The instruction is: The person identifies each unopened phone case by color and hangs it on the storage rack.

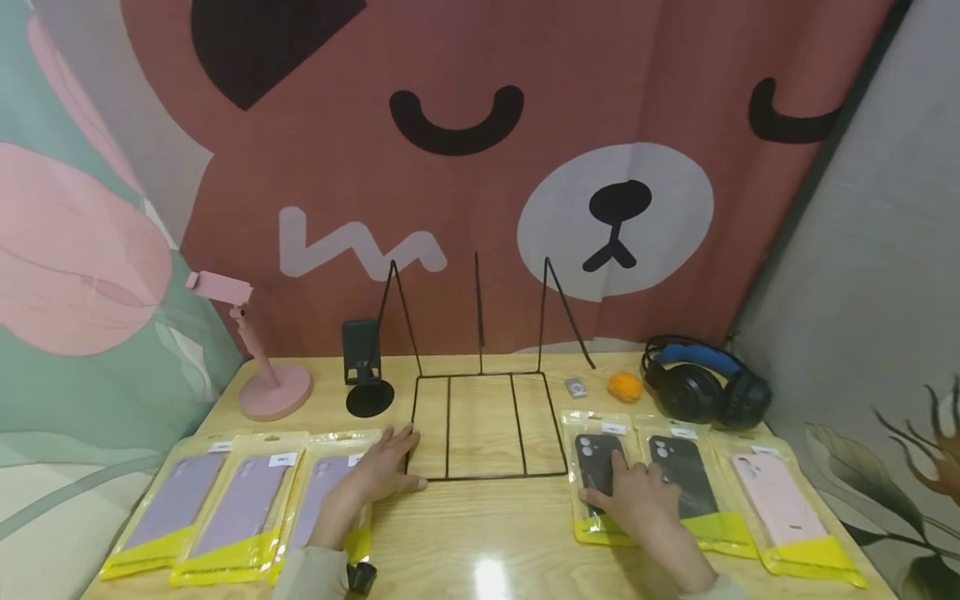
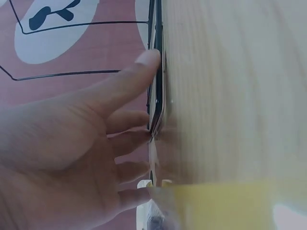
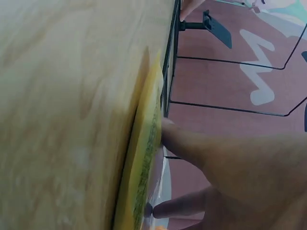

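My left hand (image 1: 393,462) lies flat, fingers straight, on the rightmost of three purple phone-case packs (image 1: 327,492), its fingertips next to the black wire rack (image 1: 487,425). In the left wrist view the straight fingers (image 2: 144,62) touch the pack's edge (image 2: 157,108). My right hand (image 1: 630,487) rests palm down on the left black phone-case pack (image 1: 596,454). In the right wrist view its thumb (image 3: 170,129) presses against that pack's yellow edge (image 3: 144,163).
Another black case pack (image 1: 686,475) and a pink one (image 1: 780,508) lie at the right. Two more purple packs (image 1: 240,508) lie at the left. Behind stand a pink phone stand (image 1: 262,367), a black stand (image 1: 366,367), an orange ball (image 1: 624,386) and headphones (image 1: 705,383).
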